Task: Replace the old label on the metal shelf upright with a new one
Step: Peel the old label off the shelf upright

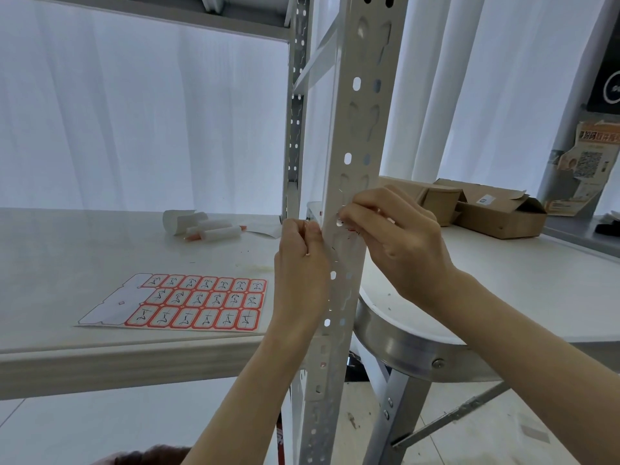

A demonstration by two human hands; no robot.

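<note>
A: What is shown in the head view?

B: A perforated metal shelf upright (349, 182) is seen rising through the middle of the frame, its long axis near vertical and slightly tilted. Both hands are held against it at one height. The left hand (302, 260) is closed, thumb and fingers pinched together at the upright's left edge; what is pinched there cannot be made out. The right hand (399, 236) is pressed to the front face, fingertips curled in on the old label (349, 229), of which only red traces show.

A: And the new labels?

B: A sheet of red-bordered labels (188, 302) is laid flat near the front edge of the worktop (84, 250), to the left of the upright, with several already gone from its left end. Rolled backing paper (201, 226) lies toward the back edge.

A: Which hand is nearer the sheet?

B: The left, it is judged; the sheet lies below and left of it. The old label appears not yet fully removed, so picking is probably to be finished first.
</note>
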